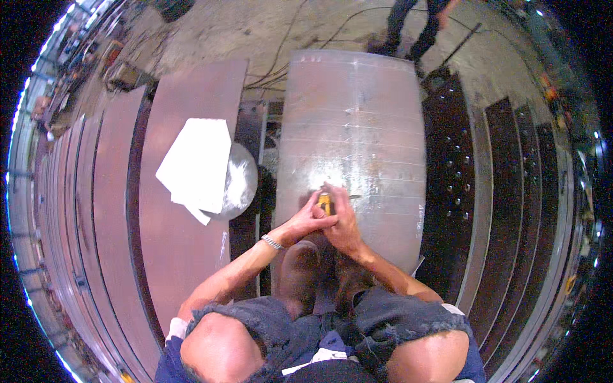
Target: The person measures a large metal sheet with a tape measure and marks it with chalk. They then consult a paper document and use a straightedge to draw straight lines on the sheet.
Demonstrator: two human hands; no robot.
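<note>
Both hands meet above the middle of a steel plate (351, 127) marked with pale scribed lines. Between them is a small yellow-and-black tape measure (325, 204), partly hidden by fingers. My left hand (308, 223), with a metal bracelet at its wrist, closes round the near left side of it. My right hand (343, 226) wraps it from the right, fingers bent over the far end. A thin dark stick (354, 196) shows just right of the right fingers; whether that hand holds it I cannot tell.
Left of the plate, white paper sheets (199, 163) partly cover a shiny round metal disc (241, 179) on a reddish-brown plate (185, 255). Drilled dark beams (450, 166) stand to the right. Cables (274, 64) cross the floor; another person's legs (415, 29) are beyond.
</note>
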